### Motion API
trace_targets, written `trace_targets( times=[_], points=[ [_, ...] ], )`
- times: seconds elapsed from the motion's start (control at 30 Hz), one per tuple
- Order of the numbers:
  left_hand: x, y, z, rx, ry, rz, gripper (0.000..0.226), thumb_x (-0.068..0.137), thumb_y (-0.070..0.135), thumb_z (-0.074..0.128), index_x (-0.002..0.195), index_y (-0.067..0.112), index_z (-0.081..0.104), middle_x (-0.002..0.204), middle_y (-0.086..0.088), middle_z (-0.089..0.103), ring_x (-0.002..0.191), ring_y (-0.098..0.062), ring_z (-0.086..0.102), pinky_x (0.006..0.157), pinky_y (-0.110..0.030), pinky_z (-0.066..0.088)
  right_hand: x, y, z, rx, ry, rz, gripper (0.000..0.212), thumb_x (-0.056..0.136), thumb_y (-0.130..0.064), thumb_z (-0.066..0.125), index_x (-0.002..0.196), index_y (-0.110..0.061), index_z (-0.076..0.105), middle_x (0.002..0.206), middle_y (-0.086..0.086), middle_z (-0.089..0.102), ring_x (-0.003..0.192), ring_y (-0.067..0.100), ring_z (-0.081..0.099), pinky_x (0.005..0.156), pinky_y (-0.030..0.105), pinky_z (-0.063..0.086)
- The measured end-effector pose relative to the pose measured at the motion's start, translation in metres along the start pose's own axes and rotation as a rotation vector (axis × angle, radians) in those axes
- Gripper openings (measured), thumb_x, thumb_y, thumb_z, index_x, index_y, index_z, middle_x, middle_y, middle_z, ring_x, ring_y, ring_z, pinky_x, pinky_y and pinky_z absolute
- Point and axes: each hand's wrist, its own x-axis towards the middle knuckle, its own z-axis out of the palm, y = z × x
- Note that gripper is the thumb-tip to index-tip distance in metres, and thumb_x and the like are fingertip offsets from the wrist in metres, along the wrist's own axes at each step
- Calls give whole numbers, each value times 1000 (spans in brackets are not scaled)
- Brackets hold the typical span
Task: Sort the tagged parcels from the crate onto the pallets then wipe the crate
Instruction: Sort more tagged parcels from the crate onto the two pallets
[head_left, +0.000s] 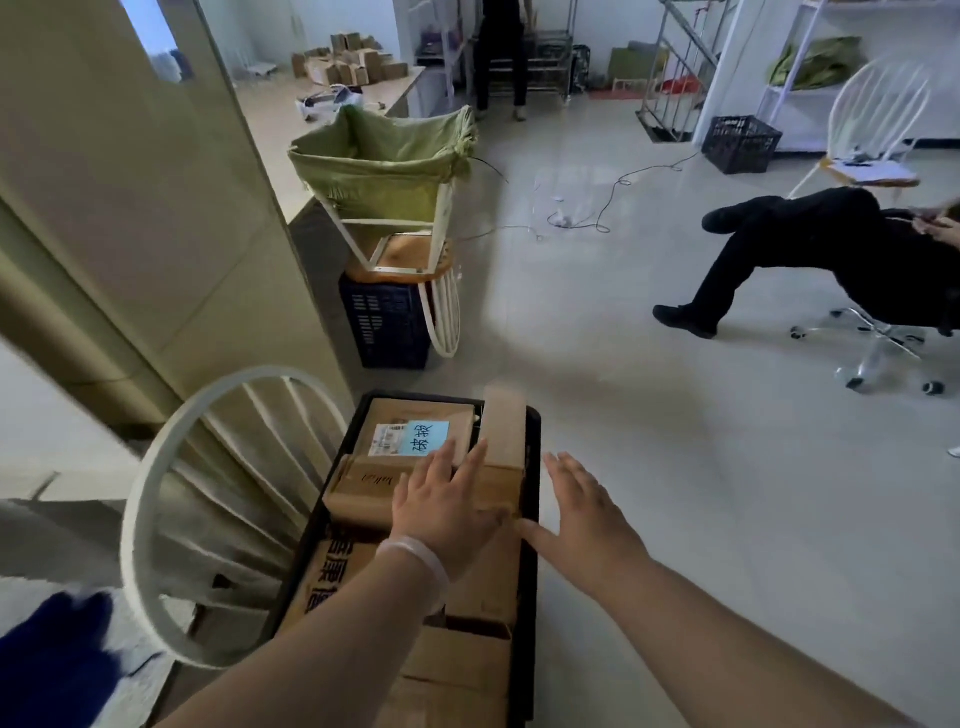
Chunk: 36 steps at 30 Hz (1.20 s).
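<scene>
The black crate (531, 467) runs off the bottom edge of the view, so its near end is cut off, and the forearms cover much of the cardboard parcels packed inside it. The upright parcel (503, 426) at the far right corner is motion-blurred. On the far parcel (410, 415) a blue tag (432, 437) with handwritten characters sits beside a white shipping label, the label's print too small to read.

The left hand (441, 512), a translucent band at its wrist, lies palm-down with fingers spread across the flat brown parcel (363, 491); its grip is wide and closes on nothing. The right hand (584, 517) is spread just as wide beside the crate's right rim, thumb near the rim; whether it touches cannot be told.

A white round-backed chair (156, 499) stands just left of the crate.
</scene>
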Motion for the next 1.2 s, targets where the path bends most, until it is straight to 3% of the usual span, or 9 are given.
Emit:
trace_targets(
  times=[0.43, 0.53, 0.63, 0.7, 0.77, 0.83, 0.97, 1.13, 1.2],
  points=[
    [134, 2, 38, -62, -135, -62, 73, 96, 62, 38, 155, 41, 1, 166, -1, 4, 150, -26, 11, 120, -47, 17, 129, 17, 28, 560, -160, 277, 64, 102, -49, 34, 157, -22, 16, 162, 0, 17, 149, 16, 14, 120, 33, 13],
    [147, 3, 50, -135, -196, -67, 72, 97, 55, 44, 156, 40, 6, 165, -1, 6, 149, -26, 15, 121, -47, 21, 139, 18, 42, 664, -206, 318, 61, 102, -52, 30, 156, -26, 19, 161, -1, 21, 148, 17, 18, 120, 34, 15],
    [150, 2, 55, -159, -220, -92, 75, 92, 46, 59, 154, 38, 19, 163, 0, 6, 148, -29, 15, 120, -47, 24, 137, 14, 53, 792, -187, 348, 54, 101, -53, 31, 152, -34, 27, 145, -2, 45, 137, 14, 36, 113, 28, 23],
    [149, -3, 54, -203, -179, -114, 72, 90, 43, 64, 152, 37, 28, 161, 1, 11, 146, -28, 17, 119, -45, 25, 133, 10, 56, 872, -170, 354, 54, 97, -61, 33, 148, -43, 32, 145, -5, 47, 138, 14, 38, 118, 35, 25],
    [146, -9, 49, -275, -131, -127, 67, 90, 41, 63, 150, 35, 34, 160, 0, 17, 146, -26, 20, 118, -44, 26, 129, 6, 54, 908, -171, 331, 54, 95, -65, 34, 146, -46, 37, 150, -11, 42, 139, 11, 36, 119, 39, 25],
    [138, -15, 40, -391, -91, -151, 66, 90, 38, 63, 150, 35, 35, 160, 2, 20, 146, -23, 22, 118, -45, 31, 125, 0, 46, 881, -163, 316, 51, 100, -55, 36, 148, -40, 37, 152, -12, 38, 141, 10, 33, 118, 33, 24],
    [115, -26, 21, -715, -12, -158, 63, 90, 26, 63, 148, 36, 40, 155, 11, 28, 137, -15, 36, 104, -40, 49, 122, -11, 30, 749, -32, 370, 66, 100, -43, 47, 156, -26, 17, 159, 1, 24, 145, 20, 25, 118, 35, 22],
    [87, -34, -7, -1192, -61, -175, 56, 96, 16, 54, 142, 45, 43, 132, 6, 50, 113, -16, 57, 76, -25, 58, 109, -35, 11, 930, -66, 424, 68, 93, -48, 58, 150, -36, 24, 140, 0, 52, 122, 26, 54, 105, 47, 45],
    [79, -36, -15, -1093, -41, -161, 57, 97, 16, 51, 145, 46, 39, 134, 7, 49, 117, -15, 54, 85, -28, 55, 100, -45, 5, 910, -58, 382, 69, 92, -47, 59, 150, -38, 22, 140, -2, 51, 122, 27, 54, 101, 50, 49]
  ],
)
